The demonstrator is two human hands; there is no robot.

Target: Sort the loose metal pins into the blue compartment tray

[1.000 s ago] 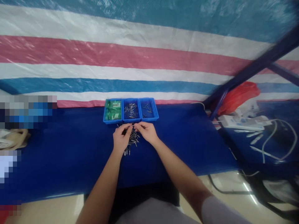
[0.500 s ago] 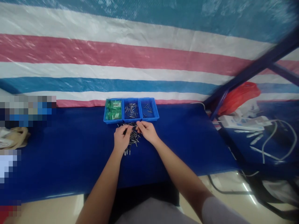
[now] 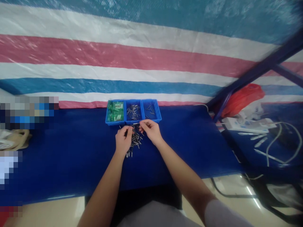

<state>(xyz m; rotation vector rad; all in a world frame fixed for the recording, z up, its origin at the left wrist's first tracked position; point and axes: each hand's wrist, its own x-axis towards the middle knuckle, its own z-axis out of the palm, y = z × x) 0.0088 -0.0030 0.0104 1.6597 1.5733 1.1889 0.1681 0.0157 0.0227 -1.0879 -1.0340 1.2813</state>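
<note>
A loose pile of thin metal blind rivets (image 3: 135,140) lies on the blue table, in front of three small blue bins. My left hand (image 3: 123,138) is at the pile's left side, thumb and forefinger pinched together; what is between them is too small to make out. My right hand (image 3: 151,130) is over the pile's right edge, close to the front of the bins, and its fingertips pinch a slim rivet. More rivets fill the middle bin (image 3: 127,121), and a few lie in the right bin (image 3: 156,119). Green packets (image 3: 115,110) sit in the left bin (image 3: 108,122).
A striped plastic sheet (image 3: 142,74) hangs behind the blue table (image 3: 71,151). On the right, beyond a dark metal frame (image 3: 248,75), are a red bag (image 3: 246,97), a white box (image 3: 246,124) and a white cable (image 3: 298,142). A tan bag (image 3: 23,138) is at the left.
My right hand has shifted slightly up and to the right, toward the bins. My left hand stays nearly in place, still pinched.
</note>
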